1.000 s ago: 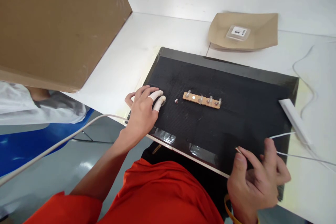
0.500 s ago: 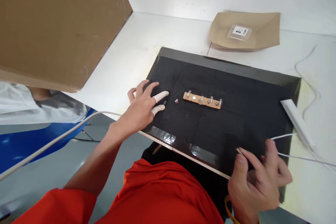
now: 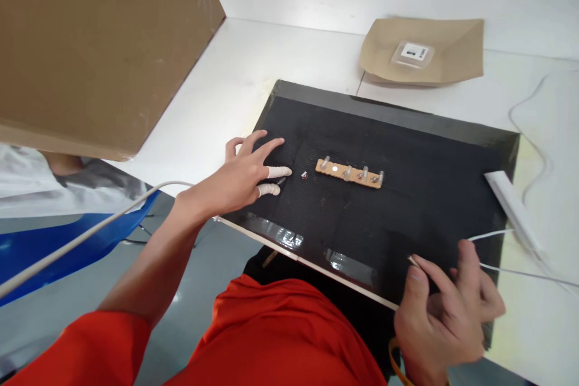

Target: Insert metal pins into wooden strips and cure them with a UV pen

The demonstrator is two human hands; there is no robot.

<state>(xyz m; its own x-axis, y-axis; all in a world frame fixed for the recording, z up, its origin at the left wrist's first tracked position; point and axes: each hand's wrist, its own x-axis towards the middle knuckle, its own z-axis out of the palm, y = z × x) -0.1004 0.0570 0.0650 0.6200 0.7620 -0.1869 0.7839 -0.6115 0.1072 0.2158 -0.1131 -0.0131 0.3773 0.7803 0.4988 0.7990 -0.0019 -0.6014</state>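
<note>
My left hand (image 3: 239, 178) is low over the left part of a black ribbed mat (image 3: 434, 187). Its thumb and forefinger wear white finger cots and close around a small dark piece (image 3: 281, 181), while the other fingers are spread. Just right of them lies a tiny white-and-reddish part (image 3: 304, 175). A tan strip (image 3: 332, 170) with several clear upright pegs and a white dot sits mid-mat. At the mat's front right, my right hand (image 3: 446, 307) pinches a thin, light-tipped piece (image 3: 412, 260) between thumb and forefinger; most of it is hidden.
White cables (image 3: 520, 271) run rightward from behind my right hand. A white bar (image 3: 511, 208) lies across the mat's right edge. Behind the mat, a brown paper tray (image 3: 456, 60) holds a clear labelled case (image 3: 412, 54). A large cardboard panel (image 3: 99, 42) stands at left, near another person's arm.
My left hand has turned slightly, its wrist moving left, and thumb and forefinger have come around the small dark piece. My right hand has hardly moved.
</note>
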